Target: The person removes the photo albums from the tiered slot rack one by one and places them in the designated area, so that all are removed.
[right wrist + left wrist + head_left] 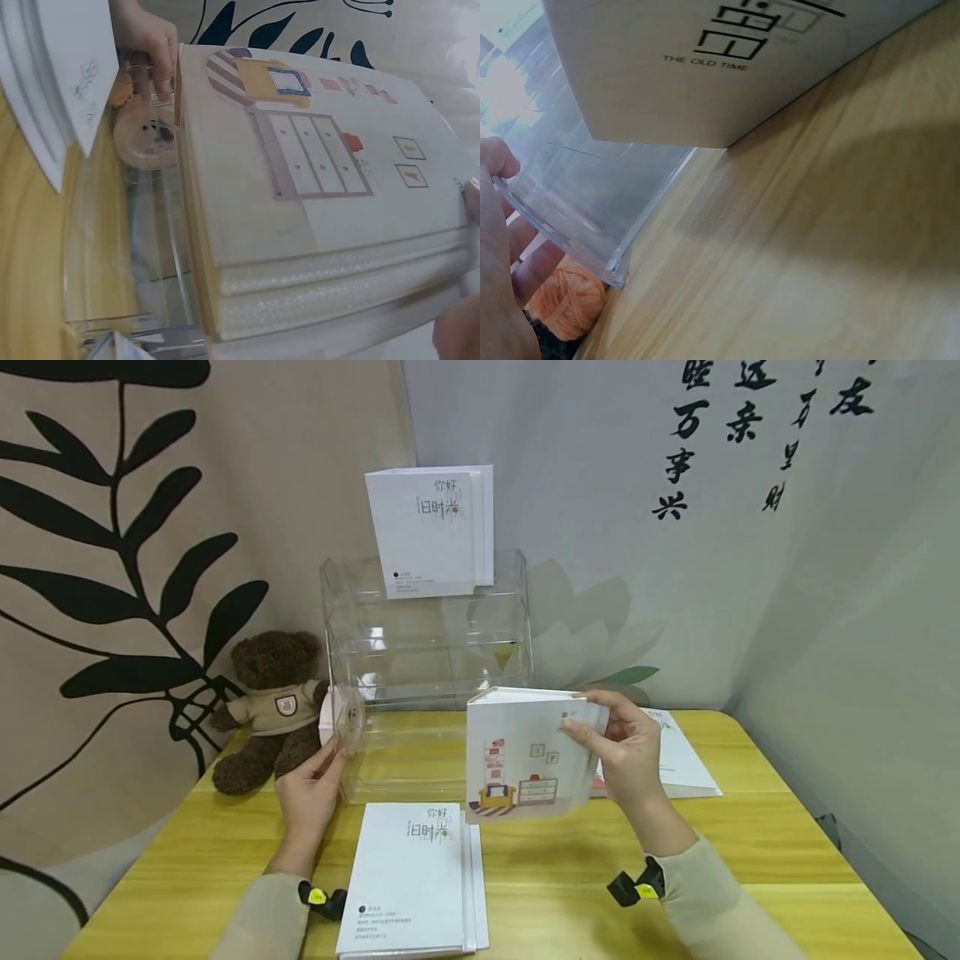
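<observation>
In the head view my right hand (pixel 630 747) grips a thick white book (pixel 517 777) by its right edge, thumb in front and fingers behind. Its cover, printed with a yellow armchair and a chest of drawers, fills much of the right wrist view. My left hand (pixel 311 789) pinches the side panel of a clear plastic rack (pixel 420 677); in the left wrist view the thumb lies on one side of the panel (pixel 592 195) and the fingers on the other. Another white book (pixel 431 535) stands on the rack's top tier.
A white book (pixel 408 877) lies in front of the rack, and another (pixel 686 760) is at the right, partly behind my right hand. The brown teddy bear (pixel 273 710) sits left of the rack. Orange yarn (pixel 566 300) shows below my left fingers.
</observation>
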A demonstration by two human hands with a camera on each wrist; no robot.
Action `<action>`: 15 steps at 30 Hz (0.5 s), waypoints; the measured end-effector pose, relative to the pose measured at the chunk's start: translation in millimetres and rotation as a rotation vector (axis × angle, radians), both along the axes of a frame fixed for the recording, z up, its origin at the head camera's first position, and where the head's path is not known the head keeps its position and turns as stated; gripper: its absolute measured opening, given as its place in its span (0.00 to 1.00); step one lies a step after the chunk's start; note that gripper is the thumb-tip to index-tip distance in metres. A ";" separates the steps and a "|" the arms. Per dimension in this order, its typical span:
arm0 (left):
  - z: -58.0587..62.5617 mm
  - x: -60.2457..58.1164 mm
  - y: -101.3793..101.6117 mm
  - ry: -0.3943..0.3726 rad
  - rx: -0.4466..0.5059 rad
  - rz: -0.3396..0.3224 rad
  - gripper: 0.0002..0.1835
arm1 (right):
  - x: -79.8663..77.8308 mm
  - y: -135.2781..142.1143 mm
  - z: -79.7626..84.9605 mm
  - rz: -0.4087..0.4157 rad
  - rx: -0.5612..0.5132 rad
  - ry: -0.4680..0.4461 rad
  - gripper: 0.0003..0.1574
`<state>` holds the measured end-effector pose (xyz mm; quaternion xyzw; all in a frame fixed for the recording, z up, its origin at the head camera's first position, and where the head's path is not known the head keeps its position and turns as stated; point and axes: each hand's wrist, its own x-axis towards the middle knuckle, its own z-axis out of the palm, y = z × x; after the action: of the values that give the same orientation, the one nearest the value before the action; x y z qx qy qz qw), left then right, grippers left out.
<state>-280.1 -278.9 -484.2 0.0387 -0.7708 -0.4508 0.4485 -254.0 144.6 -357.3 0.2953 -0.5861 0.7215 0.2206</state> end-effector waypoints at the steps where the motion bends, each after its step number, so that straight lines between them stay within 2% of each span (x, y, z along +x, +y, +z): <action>1: 0.2 -0.3 0.0 -0.001 0.002 0.001 0.15 | 0.5 0.8 -1.0 0.001 0.001 -0.010 0.19; 7: 1.1 -1.6 -0.2 -0.009 -0.009 0.019 0.15 | 2.5 2.9 -10.3 -0.026 0.032 -0.074 0.19; 15: 1.0 0.5 0.5 -0.020 0.006 0.012 0.15 | 7.2 2.1 -34.2 -0.023 0.137 -0.192 0.19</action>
<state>-279.6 -278.4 -483.2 0.0491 -0.7737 -0.4497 0.4434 -246.8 146.7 -391.5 0.2323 -0.6557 0.7023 0.1511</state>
